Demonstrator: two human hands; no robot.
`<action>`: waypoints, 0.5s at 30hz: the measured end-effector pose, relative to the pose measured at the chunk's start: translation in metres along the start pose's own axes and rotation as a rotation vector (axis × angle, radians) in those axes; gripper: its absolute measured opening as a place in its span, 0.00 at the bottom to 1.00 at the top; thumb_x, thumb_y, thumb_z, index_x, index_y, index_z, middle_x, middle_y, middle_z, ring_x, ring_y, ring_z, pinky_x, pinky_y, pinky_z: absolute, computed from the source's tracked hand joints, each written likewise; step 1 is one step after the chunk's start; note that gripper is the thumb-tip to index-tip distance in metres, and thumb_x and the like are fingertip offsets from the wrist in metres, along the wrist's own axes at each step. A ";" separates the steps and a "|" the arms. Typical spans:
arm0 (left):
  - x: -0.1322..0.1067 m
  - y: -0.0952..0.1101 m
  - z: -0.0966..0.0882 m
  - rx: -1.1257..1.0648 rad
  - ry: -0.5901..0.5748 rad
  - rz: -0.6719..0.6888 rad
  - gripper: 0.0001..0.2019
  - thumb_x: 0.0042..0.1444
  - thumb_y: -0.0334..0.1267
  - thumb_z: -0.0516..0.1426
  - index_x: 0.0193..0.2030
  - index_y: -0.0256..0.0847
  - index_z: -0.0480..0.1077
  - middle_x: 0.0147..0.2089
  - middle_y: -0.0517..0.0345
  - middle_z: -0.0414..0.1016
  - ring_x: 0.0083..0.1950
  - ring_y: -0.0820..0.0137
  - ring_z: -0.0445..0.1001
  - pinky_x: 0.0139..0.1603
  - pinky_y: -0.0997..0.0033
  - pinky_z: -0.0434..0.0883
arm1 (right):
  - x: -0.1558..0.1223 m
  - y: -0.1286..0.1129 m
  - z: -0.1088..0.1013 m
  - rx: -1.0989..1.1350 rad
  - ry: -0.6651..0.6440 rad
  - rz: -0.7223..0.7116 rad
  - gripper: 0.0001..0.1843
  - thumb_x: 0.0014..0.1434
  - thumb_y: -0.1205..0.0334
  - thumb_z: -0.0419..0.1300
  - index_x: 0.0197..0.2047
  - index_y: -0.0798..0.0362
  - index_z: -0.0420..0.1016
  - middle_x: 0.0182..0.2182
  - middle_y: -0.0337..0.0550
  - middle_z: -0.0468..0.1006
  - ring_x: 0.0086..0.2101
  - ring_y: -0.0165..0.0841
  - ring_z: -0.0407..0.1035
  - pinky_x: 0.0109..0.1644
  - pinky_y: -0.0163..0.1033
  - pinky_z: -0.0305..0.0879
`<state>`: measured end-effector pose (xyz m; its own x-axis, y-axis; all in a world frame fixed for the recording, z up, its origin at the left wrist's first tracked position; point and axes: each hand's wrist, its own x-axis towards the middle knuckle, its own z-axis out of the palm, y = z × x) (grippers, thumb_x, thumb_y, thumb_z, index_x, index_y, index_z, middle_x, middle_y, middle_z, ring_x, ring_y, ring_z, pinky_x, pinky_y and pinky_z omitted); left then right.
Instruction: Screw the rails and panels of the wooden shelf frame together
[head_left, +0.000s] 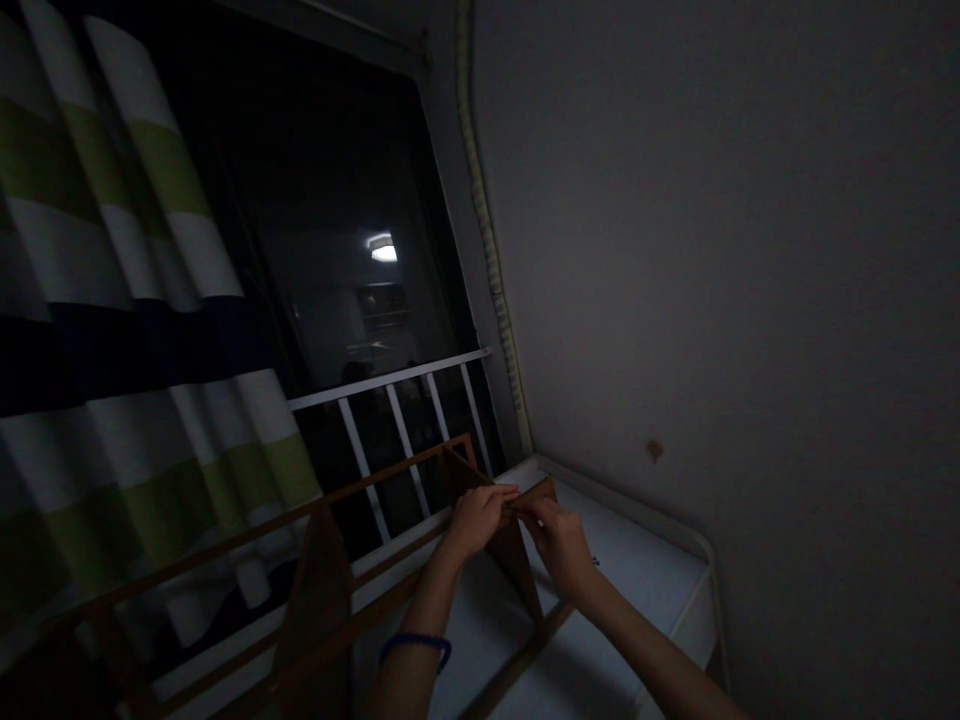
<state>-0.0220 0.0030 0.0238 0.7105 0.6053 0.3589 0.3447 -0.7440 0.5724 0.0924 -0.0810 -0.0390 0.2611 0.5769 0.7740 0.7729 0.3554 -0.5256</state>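
1. Nearest the camera, a blue wristband (417, 645) circles the left forearm.
2. Left hand (477, 518) rests on the top edge of a brown wooden rack panel (517, 560), fingers curled together over it.
3. Right hand (559, 540) meets it at the same edge, fingers pinched on the panel's top.
4. That panel stands upright on a white surface (645, 560) in the room's corner, joined to a long wooden frame (330, 590).
5. Behind are a white window railing (390, 385), a dark window (337, 220) and a striped curtain (112, 250).
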 end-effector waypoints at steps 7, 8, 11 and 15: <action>0.000 -0.004 0.002 0.031 -0.028 0.032 0.16 0.53 0.36 0.47 0.45 0.42 0.71 0.46 0.61 0.75 0.50 0.71 0.71 0.52 0.73 0.66 | 0.009 0.002 -0.004 0.337 0.000 0.310 0.12 0.52 0.52 0.56 0.30 0.52 0.70 0.23 0.41 0.74 0.23 0.32 0.69 0.24 0.37 0.66; -0.001 -0.003 0.002 0.029 -0.035 0.039 0.16 0.51 0.36 0.49 0.46 0.42 0.71 0.46 0.60 0.75 0.49 0.70 0.71 0.51 0.73 0.67 | 0.011 0.003 -0.003 0.391 -0.003 0.355 0.14 0.50 0.49 0.57 0.29 0.53 0.69 0.21 0.39 0.72 0.22 0.32 0.69 0.21 0.36 0.65; -0.002 -0.003 0.004 0.021 -0.032 0.063 0.17 0.49 0.38 0.52 0.46 0.40 0.71 0.46 0.58 0.75 0.49 0.69 0.72 0.50 0.74 0.68 | 0.017 0.006 -0.002 0.539 -0.014 0.469 0.20 0.42 0.44 0.60 0.27 0.53 0.65 0.17 0.36 0.69 0.20 0.31 0.68 0.17 0.33 0.62; -0.002 -0.005 0.004 0.034 -0.031 0.069 0.17 0.49 0.37 0.53 0.46 0.40 0.70 0.46 0.57 0.75 0.50 0.69 0.71 0.51 0.73 0.68 | 0.023 0.005 -0.004 0.667 -0.028 0.576 0.24 0.33 0.44 0.64 0.25 0.54 0.64 0.15 0.34 0.68 0.18 0.29 0.66 0.17 0.32 0.60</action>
<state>-0.0228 0.0038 0.0174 0.7518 0.5437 0.3731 0.3148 -0.7931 0.5214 0.1042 -0.0689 -0.0228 0.4850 0.8137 0.3205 0.0246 0.3536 -0.9351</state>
